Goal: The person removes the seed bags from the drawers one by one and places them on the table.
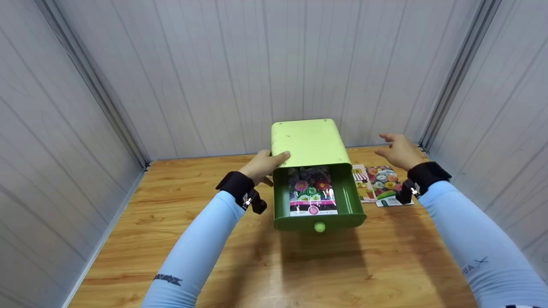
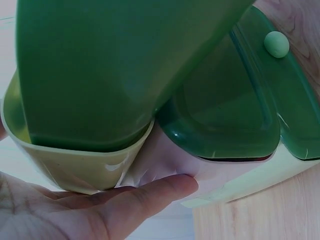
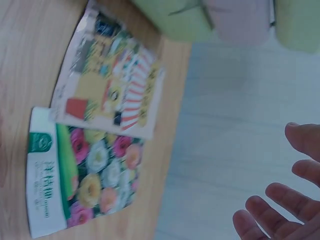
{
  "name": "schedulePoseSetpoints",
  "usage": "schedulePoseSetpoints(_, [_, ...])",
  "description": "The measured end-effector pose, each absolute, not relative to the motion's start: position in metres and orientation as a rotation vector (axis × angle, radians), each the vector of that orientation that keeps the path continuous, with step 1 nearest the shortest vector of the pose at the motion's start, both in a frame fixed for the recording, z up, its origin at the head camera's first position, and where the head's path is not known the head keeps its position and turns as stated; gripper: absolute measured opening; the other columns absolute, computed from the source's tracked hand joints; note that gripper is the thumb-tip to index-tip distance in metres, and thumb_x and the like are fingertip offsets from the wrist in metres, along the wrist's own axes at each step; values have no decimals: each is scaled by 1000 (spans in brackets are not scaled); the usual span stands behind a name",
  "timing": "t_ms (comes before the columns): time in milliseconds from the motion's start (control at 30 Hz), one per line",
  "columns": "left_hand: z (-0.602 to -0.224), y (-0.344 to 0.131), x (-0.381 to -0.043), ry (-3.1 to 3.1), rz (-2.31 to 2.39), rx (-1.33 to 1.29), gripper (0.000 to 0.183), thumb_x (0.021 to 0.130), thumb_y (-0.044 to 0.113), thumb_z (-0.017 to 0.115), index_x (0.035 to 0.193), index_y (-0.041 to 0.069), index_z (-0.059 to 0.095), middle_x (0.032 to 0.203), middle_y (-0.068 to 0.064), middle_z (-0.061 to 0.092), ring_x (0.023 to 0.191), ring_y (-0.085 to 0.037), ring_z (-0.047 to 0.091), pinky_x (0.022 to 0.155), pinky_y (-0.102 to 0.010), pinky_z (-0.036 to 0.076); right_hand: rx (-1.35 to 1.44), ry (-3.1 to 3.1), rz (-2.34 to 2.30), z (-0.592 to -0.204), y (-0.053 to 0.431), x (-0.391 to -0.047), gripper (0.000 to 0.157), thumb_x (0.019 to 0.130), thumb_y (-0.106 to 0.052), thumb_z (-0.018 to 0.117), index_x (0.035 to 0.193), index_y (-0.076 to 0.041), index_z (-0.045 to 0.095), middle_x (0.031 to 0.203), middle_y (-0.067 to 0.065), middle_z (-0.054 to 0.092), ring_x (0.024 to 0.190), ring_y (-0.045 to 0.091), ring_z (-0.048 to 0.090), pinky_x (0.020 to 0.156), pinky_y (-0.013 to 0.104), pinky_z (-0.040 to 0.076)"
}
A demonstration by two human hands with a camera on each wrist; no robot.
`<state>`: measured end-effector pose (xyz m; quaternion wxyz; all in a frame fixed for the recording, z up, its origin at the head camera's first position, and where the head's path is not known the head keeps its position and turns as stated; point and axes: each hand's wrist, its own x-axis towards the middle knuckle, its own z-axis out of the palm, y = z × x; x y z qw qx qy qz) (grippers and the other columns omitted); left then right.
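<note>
A stacked drawer unit (image 1: 308, 143) has a pale green top section and a pink section below it. Its dark green top drawer (image 1: 349, 196) is pulled out, with a flower seed packet (image 1: 312, 196) lying inside. My left hand (image 1: 263, 167) is against the unit's left side, thumb over the top edge and fingers stretched along the side wall in the left wrist view. Over to the right, my right hand (image 1: 400, 152) is raised empty with fingers spread. Two picture packets, one with a striped awning (image 3: 110, 80) and one with flowers (image 3: 95, 175), lie below it, partly overlapping.
The wooden table (image 1: 184, 226) carries the unit and the packets. Behind it rises a white panel wall (image 1: 239, 77), with side walls at left and right. A pale round knob (image 1: 320, 226) sticks out from the drawer's front.
</note>
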<state>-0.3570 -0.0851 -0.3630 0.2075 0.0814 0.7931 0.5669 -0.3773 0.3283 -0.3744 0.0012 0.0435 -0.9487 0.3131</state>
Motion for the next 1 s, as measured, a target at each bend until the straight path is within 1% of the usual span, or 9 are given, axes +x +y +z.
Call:
schedulePoseSetpoints(100, [-363,-86,-357,2218,1575,228,53,115,47,52,142,2,56,134,-22,70,123,-36,68,109,-67,53,171,-2969,1036,-358,314,-371,72,113,-29,62,169,1,30,169,37,33,152,57,38,118,69,43])
schedulePoseSetpoints(167, [-363,-86,-357,2231,1568,229,52,115,47,53,141,2,56,133,-21,70,121,-35,69,108,-66,54,202,-2949,1087,-349,304,-367,71,112,-28,62,169,1,30,170,36,32,154,56,36,120,68,42])
schedulePoseSetpoints(267, [-362,-86,-357,2241,1567,235,53,114,47,53,140,2,56,133,-22,70,119,-35,69,107,-66,55,259,-2919,1127,-337,289,-361,70,112,-25,64,168,1,32,169,34,34,154,55,37,121,67,42])
schedulePoseSetpoints(500, [-361,-86,-357,2246,1561,223,55,114,49,53,140,1,55,133,-22,70,118,-33,69,105,-63,57,408,-2880,1119,-318,258,-344,67,109,-19,68,165,2,39,165,32,42,150,53,44,118,66,45])
schedulePoseSetpoints(700, [-358,-86,-356,2246,1557,236,54,114,48,53,140,1,56,133,-21,70,115,-31,69,104,-61,57,492,-2892,1090,-304,236,-326,66,108,-21,71,164,1,43,162,29,48,147,49,48,117,63,47])
schedulePoseSetpoints(867, [-357,-87,-356,2240,1562,246,53,114,47,52,140,2,56,132,-21,70,115,-31,69,106,-63,56,572,-2897,1047,-295,221,-312,65,106,-20,74,161,1,47,156,28,54,141,47,54,115,60,49])
schedulePoseSetpoints(1000, [-356,-87,-355,2227,1571,257,53,115,47,52,142,1,56,133,-22,70,117,-32,69,107,-64,56,624,-2905,1016,-294,211,-304,64,102,-21,78,156,3,52,149,30,58,134,47,59,113,60,50])
